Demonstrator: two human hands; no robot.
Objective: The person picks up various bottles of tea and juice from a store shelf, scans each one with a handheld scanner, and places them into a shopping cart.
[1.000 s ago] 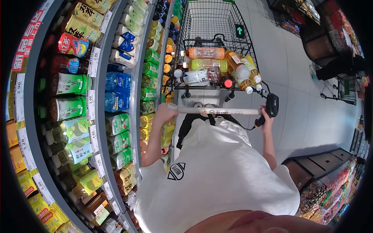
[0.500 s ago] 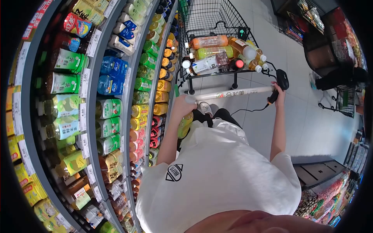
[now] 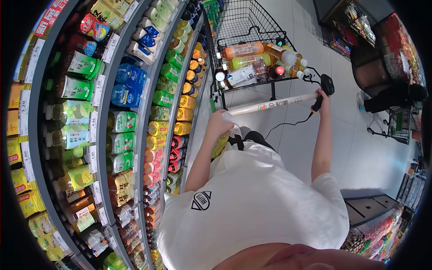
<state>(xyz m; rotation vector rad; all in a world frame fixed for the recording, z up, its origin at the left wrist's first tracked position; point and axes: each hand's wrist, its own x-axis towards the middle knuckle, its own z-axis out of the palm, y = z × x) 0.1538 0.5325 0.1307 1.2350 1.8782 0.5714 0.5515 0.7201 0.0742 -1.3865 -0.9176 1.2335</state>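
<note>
My left hand point(image 3: 219, 123) is closed at the left end of the shopping cart's handle point(image 3: 270, 104), a pale bar with printed lettering. A yellow-green bottle point(image 3: 221, 144) shows beside my left forearm, partly covered by it. At the bar's right end, my right hand point(image 3: 324, 102) wraps round the grip of a black corded handheld device point(image 3: 327, 84), with its fingers right by the bar. The cart point(image 3: 252, 28) is black wire mesh. Its near part holds several drink bottles on their sides, among them an orange one point(image 3: 243, 49), a yellow-green one point(image 3: 246, 61) and a white-labelled one point(image 3: 243, 76).
Shelves point(image 3: 102, 121) packed with bottled drinks and price tags run along my left. Grey tiled floor point(image 3: 346, 135) lies to the right. A person in dark clothes point(image 3: 396, 96) stands there beside another cart point(image 3: 398, 123). A display of colourful packets point(image 3: 375, 231) is at lower right.
The shelves have shifted slightly in view, and the cart's bottles sit a little further right. Both hands keep their hold, and the handle appears slightly higher at its right end.
</note>
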